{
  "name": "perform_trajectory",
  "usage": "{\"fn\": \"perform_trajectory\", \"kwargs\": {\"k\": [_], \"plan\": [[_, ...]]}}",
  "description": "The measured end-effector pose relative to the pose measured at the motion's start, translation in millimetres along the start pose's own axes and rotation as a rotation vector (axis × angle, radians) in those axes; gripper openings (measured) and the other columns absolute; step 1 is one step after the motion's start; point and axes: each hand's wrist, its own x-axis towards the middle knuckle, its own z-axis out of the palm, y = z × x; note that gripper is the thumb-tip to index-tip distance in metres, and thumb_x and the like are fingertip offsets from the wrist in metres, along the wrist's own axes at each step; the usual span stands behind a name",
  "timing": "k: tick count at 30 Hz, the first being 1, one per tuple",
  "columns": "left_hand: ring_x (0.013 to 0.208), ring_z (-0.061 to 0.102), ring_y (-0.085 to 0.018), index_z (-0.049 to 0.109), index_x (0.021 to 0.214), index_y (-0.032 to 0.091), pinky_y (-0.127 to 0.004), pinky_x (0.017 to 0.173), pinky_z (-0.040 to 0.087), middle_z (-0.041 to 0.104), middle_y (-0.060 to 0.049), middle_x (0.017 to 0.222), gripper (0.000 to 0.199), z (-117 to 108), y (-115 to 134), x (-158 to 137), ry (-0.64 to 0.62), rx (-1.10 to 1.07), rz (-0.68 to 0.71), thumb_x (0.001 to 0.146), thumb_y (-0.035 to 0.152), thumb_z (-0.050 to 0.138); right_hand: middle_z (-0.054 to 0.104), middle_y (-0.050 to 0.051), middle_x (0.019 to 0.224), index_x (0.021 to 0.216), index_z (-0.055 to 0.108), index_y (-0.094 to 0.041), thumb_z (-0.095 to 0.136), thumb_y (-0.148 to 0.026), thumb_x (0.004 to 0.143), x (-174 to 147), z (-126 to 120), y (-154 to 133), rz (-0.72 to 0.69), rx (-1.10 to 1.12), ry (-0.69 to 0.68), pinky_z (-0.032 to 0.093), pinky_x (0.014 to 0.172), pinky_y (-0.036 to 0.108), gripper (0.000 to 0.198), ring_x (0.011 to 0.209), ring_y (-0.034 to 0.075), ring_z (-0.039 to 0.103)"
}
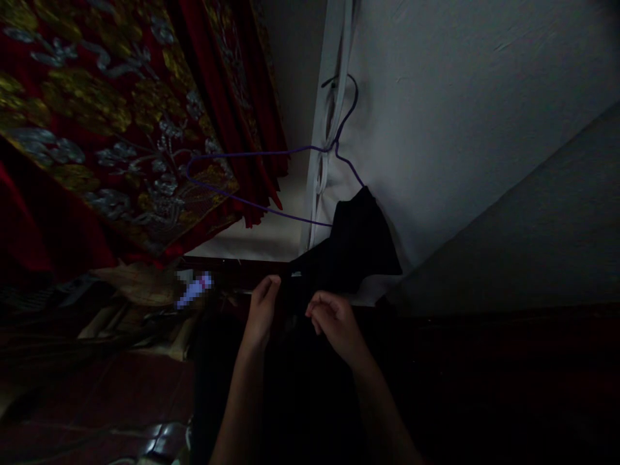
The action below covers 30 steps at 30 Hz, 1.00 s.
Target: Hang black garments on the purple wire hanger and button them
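A black shirt (368,239) hangs by one shoulder on a purple wire hanger (261,153), whose left arm is bare. A small pale mark shows on the cloth near its left edge. My left hand (264,303) is closed in a pinch at that edge, fingertips against the dark fabric. Lower and to the right, my right hand (332,316) has curled fingers pinched together on the cloth. Deep shadow hides the exact grip and the lower part of the shirt.
The hanger's hook catches on a white strip (345,58) along the pale wall (460,97). A red cloth (159,116) with gold and silver decoration hangs at upper left. Wooden furniture (181,339) stands below it on a dark red floor (145,387).
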Motion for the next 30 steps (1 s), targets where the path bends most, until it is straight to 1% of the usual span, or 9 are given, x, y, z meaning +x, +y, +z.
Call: {"fn": "perform_trajectory", "kwargs": {"k": [8,11,15,18,21,22,25,27,30], "plan": [[0.078,0.057,-0.014,0.064,0.080,0.018,-0.024,0.074,0.046,0.059,0.000,0.080,0.033,38.1,26.2,-34.0,-0.213,-0.425,0.077,0.079,0.046,0.082,0.064,0.002,0.068,0.071,0.064,-0.020,0.067,-0.049,0.075,2.2,-15.9,30.2,0.009,-0.049,0.259,0.044,0.066,0.029,0.029,0.068,0.018,0.058],[0.076,0.055,-0.014,0.066,0.083,0.018,-0.024,0.072,0.044,0.058,-0.001,0.079,0.030,55.2,19.1,-53.5,-0.375,-0.235,0.141,0.089,0.046,0.073,0.071,0.005,0.084,0.083,0.068,-0.022,0.062,-0.068,0.080,1.8,-17.2,27.6,0.018,0.157,0.218,0.050,0.081,0.036,0.047,0.086,0.024,0.063],[0.090,0.060,-0.019,0.073,0.093,0.019,-0.029,0.083,0.046,0.066,-0.006,0.094,0.015,68.6,29.6,-58.7,-0.496,0.230,0.459,0.095,0.033,0.067,0.073,0.007,0.100,0.098,0.070,-0.026,0.048,-0.090,0.077,-3.8,-20.6,21.3,0.077,0.445,0.094,0.048,0.100,0.043,0.072,0.111,0.029,0.063],[0.097,0.062,-0.022,0.075,0.099,0.022,-0.033,0.090,0.046,0.068,-0.008,0.099,0.012,67.5,48.4,-43.5,-0.435,0.452,0.615,0.095,0.027,0.066,0.071,0.007,0.111,0.109,0.069,-0.025,0.073,-0.073,0.072,-9.7,-29.7,6.4,-0.047,0.262,-0.131,0.050,0.100,0.042,0.061,0.113,0.028,0.063],[0.106,0.061,-0.026,0.075,0.106,0.024,-0.036,0.098,0.045,0.067,-0.009,0.106,0.020,57.3,53.5,-26.7,-0.464,0.480,0.567,0.095,0.036,0.064,0.068,0.002,0.082,0.086,0.069,-0.021,0.080,-0.037,0.073,-9.2,-43.6,-21.8,-0.149,-0.095,-0.274,0.053,0.069,0.030,0.024,0.076,0.019,0.063],[0.108,0.061,-0.027,0.075,0.112,0.024,-0.037,0.100,0.045,0.068,-0.010,0.109,0.028,52.0,50.4,-23.3,-0.529,0.450,0.499,0.095,0.043,0.063,0.060,-0.001,0.067,0.072,0.064,-0.020,0.074,-0.031,0.075,-6.6,-49.1,-33.2,-0.182,-0.188,-0.275,0.046,0.056,0.025,0.015,0.061,0.015,0.055],[0.107,0.064,-0.031,0.074,0.118,0.023,-0.040,0.098,0.049,0.071,-0.012,0.109,0.045,33.2,32.1,-19.2,-0.791,0.410,0.210,0.093,0.058,0.060,0.036,-0.004,0.046,0.047,0.044,-0.021,0.059,-0.024,0.074,8.3,-67.7,-68.4,-0.349,-0.380,-0.233,0.025,0.042,0.022,0.031,0.044,0.008,0.032],[0.097,0.067,-0.030,0.078,0.107,0.022,-0.039,0.091,0.052,0.074,-0.011,0.101,0.041,20.2,22.0,-17.4,-0.885,0.491,0.107,0.090,0.056,0.065,0.041,-0.004,0.046,0.048,0.050,-0.020,0.056,-0.021,0.070,23.2,-78.8,-88.6,-0.453,-0.466,-0.160,0.029,0.045,0.022,0.022,0.046,0.009,0.038],[0.089,0.066,-0.027,0.077,0.108,0.022,-0.036,0.085,0.052,0.074,-0.008,0.100,0.031,4.9,26.9,-8.7,-0.758,0.606,0.206,0.091,0.046,0.067,0.062,0.000,0.062,0.075,0.070,-0.020,0.054,-0.017,0.064,52.0,-85.6,-104.9,-0.542,-0.459,0.054,0.039,0.054,0.025,0.020,0.056,0.013,0.052]]}}
